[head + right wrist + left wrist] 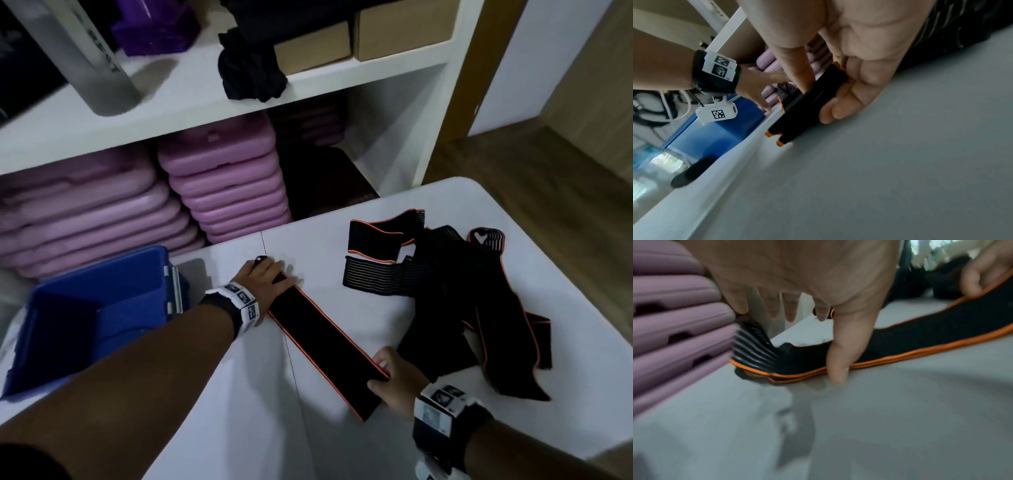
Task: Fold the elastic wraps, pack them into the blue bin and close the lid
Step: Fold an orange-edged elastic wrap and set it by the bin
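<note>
A black elastic wrap point(322, 339) with orange edging lies stretched diagonally on the white table point(342, 445). My left hand point(270, 275) presses its far end flat with straight fingers. In the left wrist view the thumb point(838, 366) bears down on the wrap point(920, 340). My right hand point(383, 375) pinches the near end. In the right wrist view thumb and fingers point(846, 100) close round the doubled wrap point(807, 105). Several loose wraps point(445, 287) lie heaped at the right. The open blue bin point(113, 274) stands at the table's left.
Stacked pink cases point(222, 192) fill the shelf space behind the table. On the white shelf point(171, 102) above stand a metal bottle point(85, 58), a bunched black cloth point(250, 72) and cardboard boxes point(400, 31). Wooden floor point(548, 205) lies beyond the table's right edge.
</note>
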The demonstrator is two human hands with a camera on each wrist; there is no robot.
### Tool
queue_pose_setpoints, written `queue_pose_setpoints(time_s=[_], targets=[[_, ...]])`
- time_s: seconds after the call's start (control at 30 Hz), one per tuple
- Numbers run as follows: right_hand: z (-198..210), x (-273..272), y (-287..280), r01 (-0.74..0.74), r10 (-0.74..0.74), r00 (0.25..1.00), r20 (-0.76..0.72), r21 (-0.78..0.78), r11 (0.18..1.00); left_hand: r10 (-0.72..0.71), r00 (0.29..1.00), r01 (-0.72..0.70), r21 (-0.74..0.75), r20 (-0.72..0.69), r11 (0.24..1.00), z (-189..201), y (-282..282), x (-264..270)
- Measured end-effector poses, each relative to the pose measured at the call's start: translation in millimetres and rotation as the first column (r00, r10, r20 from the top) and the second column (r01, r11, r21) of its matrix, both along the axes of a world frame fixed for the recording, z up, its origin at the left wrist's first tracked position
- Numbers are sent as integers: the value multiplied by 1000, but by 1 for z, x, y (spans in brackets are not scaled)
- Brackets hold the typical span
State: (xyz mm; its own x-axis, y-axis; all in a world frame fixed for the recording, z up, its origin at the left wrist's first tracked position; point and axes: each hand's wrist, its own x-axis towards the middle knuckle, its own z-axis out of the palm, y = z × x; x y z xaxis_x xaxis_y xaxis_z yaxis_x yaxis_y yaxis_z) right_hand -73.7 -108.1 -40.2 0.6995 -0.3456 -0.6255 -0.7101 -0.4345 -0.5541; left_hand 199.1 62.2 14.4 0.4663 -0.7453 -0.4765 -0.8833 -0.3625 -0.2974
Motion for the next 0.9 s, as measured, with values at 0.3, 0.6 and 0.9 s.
queue_pose_setpoints(time_s=[0.3,0.6,0.9], targets=[[5,-4,-15,-434,455,870,189,-142,890,200,899,-382,-473,-389,794,-20,30,-135],[21,16,-29,-848,904,422,-67,-382,367,356,771,-608,-444,-528,658,-16,-1,-244],[13,20,-27,-851,929,370,-11,-404,335,519,758,-642,-311,-396,701,-37,-13,-266]])
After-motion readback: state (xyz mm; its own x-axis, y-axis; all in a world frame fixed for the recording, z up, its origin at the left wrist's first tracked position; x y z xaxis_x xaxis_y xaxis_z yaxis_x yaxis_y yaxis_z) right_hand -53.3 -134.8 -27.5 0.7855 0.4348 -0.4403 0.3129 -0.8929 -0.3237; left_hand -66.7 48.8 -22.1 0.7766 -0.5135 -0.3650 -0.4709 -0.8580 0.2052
